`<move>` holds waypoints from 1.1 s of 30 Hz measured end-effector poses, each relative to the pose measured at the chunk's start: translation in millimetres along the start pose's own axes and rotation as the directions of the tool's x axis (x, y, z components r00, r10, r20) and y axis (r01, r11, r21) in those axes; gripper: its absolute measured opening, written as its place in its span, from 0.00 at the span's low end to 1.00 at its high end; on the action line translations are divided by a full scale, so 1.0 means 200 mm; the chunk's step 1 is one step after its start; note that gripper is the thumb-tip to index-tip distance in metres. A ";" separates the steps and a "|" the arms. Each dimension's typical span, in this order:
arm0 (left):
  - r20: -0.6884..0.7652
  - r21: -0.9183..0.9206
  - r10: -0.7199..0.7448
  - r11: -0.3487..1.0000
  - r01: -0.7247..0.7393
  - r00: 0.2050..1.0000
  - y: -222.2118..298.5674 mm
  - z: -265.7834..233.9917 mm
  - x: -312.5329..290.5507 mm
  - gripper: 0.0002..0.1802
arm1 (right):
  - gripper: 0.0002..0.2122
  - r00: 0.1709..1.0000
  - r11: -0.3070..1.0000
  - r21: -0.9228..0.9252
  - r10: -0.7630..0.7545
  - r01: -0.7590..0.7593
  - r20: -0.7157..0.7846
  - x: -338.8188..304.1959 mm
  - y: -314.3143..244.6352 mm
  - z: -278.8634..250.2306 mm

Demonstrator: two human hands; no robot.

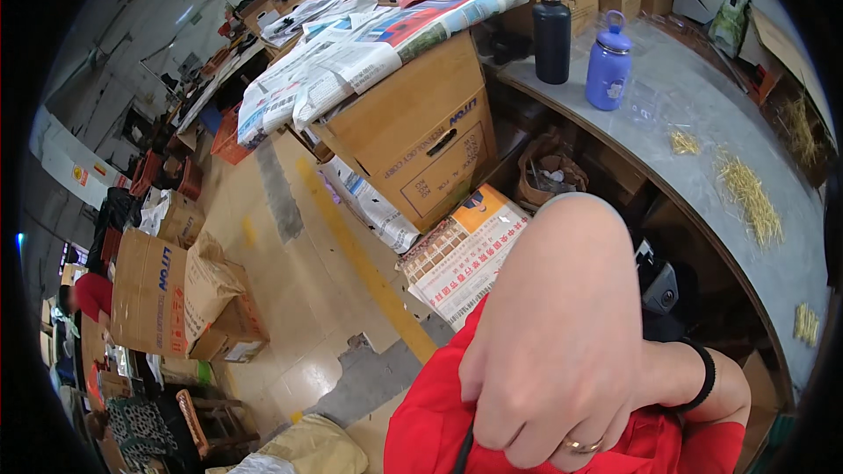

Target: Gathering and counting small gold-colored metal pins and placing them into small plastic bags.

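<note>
My left hand (553, 404) is very near the camera in front of my red shirt (430, 404). Its back faces up, the fingers curl downward, and one wears a gold-coloured ring (583, 446). A thin black cord (463, 452) comes out beside the curled fingers; whatever they grip is hidden. The bent bare left arm (562, 254) rises above the hand. From the lower right my right forearm (731, 384), with a black band (705, 376) at the wrist, passes behind the left arm and hand, which hide my right fingers.
On the curved grey table (694, 132) stand a black bottle (551, 35) and a purple bottle (608, 70), near piles of straw-coloured sticks (748, 197). Newspapers (351, 57) cover a large cardboard box (421, 149). More boxes (149, 294) stand left; a person in red (90, 296) is beyond.
</note>
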State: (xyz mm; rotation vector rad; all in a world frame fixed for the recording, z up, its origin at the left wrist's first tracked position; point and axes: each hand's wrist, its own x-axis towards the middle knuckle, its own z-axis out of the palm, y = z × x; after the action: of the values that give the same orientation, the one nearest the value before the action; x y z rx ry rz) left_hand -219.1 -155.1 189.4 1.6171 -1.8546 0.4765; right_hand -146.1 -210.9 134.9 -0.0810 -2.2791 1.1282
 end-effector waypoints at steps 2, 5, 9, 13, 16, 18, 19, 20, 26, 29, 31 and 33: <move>0.017 0.012 -0.016 1.000 0.015 1.000 0.01 -0.03 0.01 0.09 | 0.14 1.000 1.000 0.004 -0.002 0.002 -0.003 -0.01 0.00 0.00; 0.015 0.085 -0.016 0.996 0.015 1.000 0.03 -0.03 0.00 0.08 | 0.14 0.999 0.999 0.020 0.030 -0.030 -0.036 -0.09 -0.03 -0.03; 0.054 0.116 -0.160 0.981 0.153 0.986 0.13 -0.03 0.00 0.09 | 0.15 0.979 0.987 0.022 0.162 -0.161 -0.126 -0.29 -0.13 -0.05; 0.101 0.170 -0.214 0.966 0.195 0.972 0.16 0.02 -0.03 0.09 | 0.14 0.903 0.917 0.031 0.397 -0.398 -0.162 -0.48 -0.20 -0.06; 0.046 0.192 -0.252 0.952 0.239 0.967 0.15 0.02 -0.04 0.10 | 0.16 0.885 0.874 -0.139 0.463 -0.465 -0.052 -0.59 -0.22 -0.05; 0.032 0.245 -0.294 0.929 0.278 0.955 0.14 0.02 -0.03 0.13 | 0.18 0.863 0.856 -0.104 0.502 -0.506 -0.062 -0.62 -0.25 -0.01; 0.007 0.215 -0.275 0.939 0.267 0.961 0.13 0.02 -0.02 0.12 | 0.18 0.859 0.849 -0.135 0.509 -0.511 -0.050 -0.63 -0.27 -0.02; -0.018 0.187 -0.259 0.948 0.257 0.966 0.12 0.02 -0.02 0.11 | 0.19 0.856 0.842 -0.165 0.516 -0.514 -0.037 -0.64 -0.29 -0.02; -0.156 0.234 -0.269 0.925 0.300 0.950 0.12 0.08 -0.11 0.13 | 0.24 0.774 0.765 -0.151 0.633 -0.626 -0.001 -0.72 -0.41 -0.08; -0.172 0.238 -0.281 0.918 0.317 0.944 0.10 0.10 -0.16 0.13 | 0.25 0.829 0.819 -0.123 0.554 -0.560 -0.078 -0.77 -0.39 -0.03; -0.183 0.247 -0.320 0.900 0.358 0.930 0.15 0.13 -0.09 0.13 | 0.22 0.887 0.881 -0.108 0.452 -0.460 -0.092 -0.76 -0.37 0.02; -0.206 0.259 -0.320 0.893 0.367 0.925 0.18 0.15 -0.08 0.13 | 0.22 0.876 0.873 -0.067 0.480 -0.483 -0.052 -0.77 -0.37 0.03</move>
State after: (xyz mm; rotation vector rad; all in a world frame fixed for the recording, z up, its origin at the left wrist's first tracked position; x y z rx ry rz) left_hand -259.1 -154.9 161.1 1.9939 -1.3845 0.7234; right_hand -8.0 -308.0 113.2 -0.7323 -2.3365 1.2618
